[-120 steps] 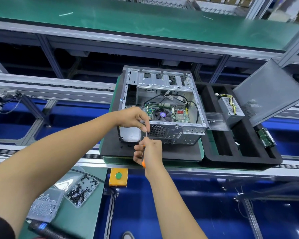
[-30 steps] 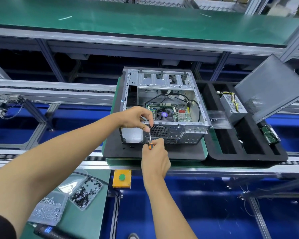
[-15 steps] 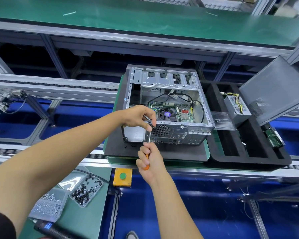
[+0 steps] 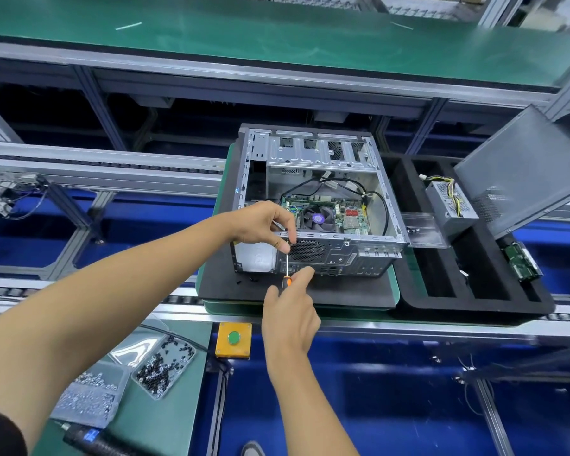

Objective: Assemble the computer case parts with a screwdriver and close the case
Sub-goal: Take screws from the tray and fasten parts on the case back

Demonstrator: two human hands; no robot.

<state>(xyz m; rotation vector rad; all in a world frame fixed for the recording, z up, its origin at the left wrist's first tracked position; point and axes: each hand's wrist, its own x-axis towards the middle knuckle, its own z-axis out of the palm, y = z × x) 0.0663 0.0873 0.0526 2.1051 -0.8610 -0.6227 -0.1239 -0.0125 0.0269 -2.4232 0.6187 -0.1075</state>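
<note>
Computer case (image 4: 313, 179) lies on its side, open face up, on a black foam mat (image 4: 297, 291) carried by a green pallet (image 4: 392, 284) on the conveyor line. This orientation exposes the motherboard (image 4: 326, 215) and the CPU fan (image 4: 316, 218) from above and presents the rear panel toward the person, so rear fasteners can be reached from the standing position.

Left hand (image 4: 264, 225) rests over the near top edge of the chassis, beside the rear fan grille (image 4: 306, 250). Its thumb and forefinger are closed around the upper end of the screwdriver (image 4: 287, 268) shaft, apparently to steady the tip on a fastener; the screw itself is hidden by the fingers. Right hand (image 4: 290, 311) is below, fingers wrapped on the orange handle, holding the tool nearly upright against the rear panel. The two-hand arrangement separates guidance from rotation.

A black foam tray (image 4: 474, 304) sits just beside the case on the right. It holds the power supply (image 4: 451, 205) with its cable bundle and a green circuit board (image 4: 520, 261), kept near for later installation. The side panel (image 4: 524, 172) leans tilted against the tray's far right, clear of the open chassis.

Near the person's left, clear trays of black screws (image 4: 163, 366) and silver screws (image 4: 89, 393) lie on the workbench, within reach of the left arm. A yellow box with a green button (image 4: 233, 339) is mounted at the conveyor edge.

Judged from this layout, assembly is at an early stage: the power supply is uninstalled and the case is not closed.
</note>
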